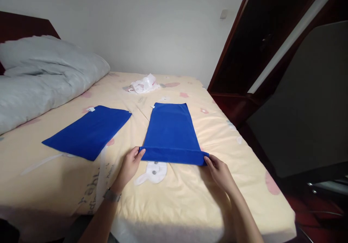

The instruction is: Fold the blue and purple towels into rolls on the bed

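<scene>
A blue cloth (172, 127) lies flat on the bed in front of me, its near edge turned up into a narrow fold. My left hand (132, 163) pinches the left end of that fold between thumb and fingers. At the right end, my right hand (217, 168) grips the other corner in the same way. A small white tag shows at the cloth's far left corner. To the left, apart from both hands, a second blue cloth (88, 132) is spread flat, also with a white tag on its far edge.
The bed (174, 203) has a pale yellow sheet with rabbit and flower prints. A crumpled white plastic bag (145, 83) lies toward the back. A grey quilt (46, 69) is heaped on the left. Beyond the bed's right edge stand a dark wooden cabinet (252, 44) and a grey panel (304, 101).
</scene>
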Tool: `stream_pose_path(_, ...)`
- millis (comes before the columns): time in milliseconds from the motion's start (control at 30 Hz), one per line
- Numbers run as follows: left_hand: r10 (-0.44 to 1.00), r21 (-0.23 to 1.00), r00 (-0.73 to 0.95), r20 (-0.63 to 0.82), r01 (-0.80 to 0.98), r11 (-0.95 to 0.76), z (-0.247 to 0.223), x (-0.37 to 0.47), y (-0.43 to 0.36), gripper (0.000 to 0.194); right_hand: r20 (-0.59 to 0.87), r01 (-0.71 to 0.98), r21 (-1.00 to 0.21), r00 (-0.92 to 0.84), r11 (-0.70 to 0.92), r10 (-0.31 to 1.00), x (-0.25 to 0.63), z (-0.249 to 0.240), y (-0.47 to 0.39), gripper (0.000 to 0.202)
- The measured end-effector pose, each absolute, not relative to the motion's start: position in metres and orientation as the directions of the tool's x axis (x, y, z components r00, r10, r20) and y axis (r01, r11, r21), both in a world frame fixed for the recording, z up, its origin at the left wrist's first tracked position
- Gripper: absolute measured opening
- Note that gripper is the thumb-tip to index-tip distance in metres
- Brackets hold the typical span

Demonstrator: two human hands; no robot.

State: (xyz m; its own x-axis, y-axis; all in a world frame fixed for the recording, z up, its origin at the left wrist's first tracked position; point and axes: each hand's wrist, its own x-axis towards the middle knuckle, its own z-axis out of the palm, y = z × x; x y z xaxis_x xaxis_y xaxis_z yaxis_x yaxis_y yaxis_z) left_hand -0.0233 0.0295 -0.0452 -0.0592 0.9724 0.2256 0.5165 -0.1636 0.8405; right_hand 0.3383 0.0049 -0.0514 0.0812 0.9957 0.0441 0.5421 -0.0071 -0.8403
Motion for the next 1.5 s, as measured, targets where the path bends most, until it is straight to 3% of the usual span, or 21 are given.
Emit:
stream_pose_path(133, 0.969, 0.661, -0.040, 0.244, 0.738, -0.136, -0.041, -0.026, 0.006, 0.034, -0.122, 0.530, -0.842, -0.003, -0.101, 0.993, 0.347, -0.051, -0.012, 0.039)
stream_pose_path(267, 0.954, 0.399, 0.027, 0.299, 0.904, -0.151, -0.047, -0.032, 0.000, 0.024, -0.174, 0.611, -0.771, 0.072, -0.181, 0.982, 0.348, -0.060, -0.012, 0.034)
stream_pose_path(367, 0.914, 0.276, 0.045, 0.404, 0.946, -0.168, -0.048, -0.035, 0.003, 0.025, -0.081, 0.707, -0.695, 0.100, -0.128, 0.992, 0.347, -0.061, -0.008, 0.033)
stream_pose_path(500, 0.826, 0.203, 0.189, 0.531, 0.918, -0.340, -0.038, -0.034, 0.001, 0.014, 0.240, 0.799, -0.594, 0.065, 0.094, 0.969, 0.346, -0.047, -0.012, 0.030)
stream_pose_path(567, 0.774, 0.205, 0.301, 0.558, 0.853, -0.479, -0.031, -0.032, -0.004, 0.015, 0.315, 0.767, -0.594, -0.056, 0.243, 0.948, 0.343, -0.039, -0.018, 0.028)
stream_pose_path(667, 0.755, 0.236, 0.465, 0.463, 0.756, -0.611, -0.030, -0.030, -0.011, 0.025, 0.170, 0.693, -0.648, -0.274, 0.317, 0.947, 0.337, -0.036, -0.025, 0.034)
stream_pose_path(767, 0.784, 0.277, 0.534, 0.317, 0.739, -0.615, -0.040, -0.035, -0.010, 0.045, 0.073, 0.699, -0.649, -0.338, 0.302, 0.938, 0.333, -0.044, -0.024, 0.048)
stream_pose_path(900, 0.860, 0.425, 0.446, 0.248, 0.747, -0.511, -0.055, -0.048, 0.001, 0.055, 0.101, 0.687, -0.680, -0.261, 0.258, 0.960, 0.334, -0.056, -0.016, 0.047)
stream_pose_path(1067, 0.945, 0.673, 0.243, 0.221, 0.663, -0.328, -0.056, -0.054, 0.009, 0.034, 0.059, 0.551, -0.831, -0.056, 0.080, 0.997, 0.337, -0.060, -0.008, 0.034)
stream_pose_path(1200, 0.981, 0.801, 0.070, 0.183, 0.568, -0.190, -0.058, -0.045, 0.013, 0.034, 0.086, 0.544, -0.839, 0.105, 0.015, 0.991, 0.335, -0.066, 0.006, 0.037)
stream_pose_path(1300, 0.980, 0.807, 0.013, 0.199, 0.565, -0.171, -0.062, -0.036, 0.019, 0.031, 0.084, 0.522, -0.853, 0.123, 0.008, 0.989, 0.332, -0.069, 0.016, 0.039)
stream_pose_path(1500, 0.940, 0.709, -0.025, 0.339, 0.664, -0.238, -0.059, -0.029, 0.023, 0.028, 0.076, 0.525, -0.851, 0.148, -0.013, 0.986, 0.330, -0.061, 0.015, 0.040)
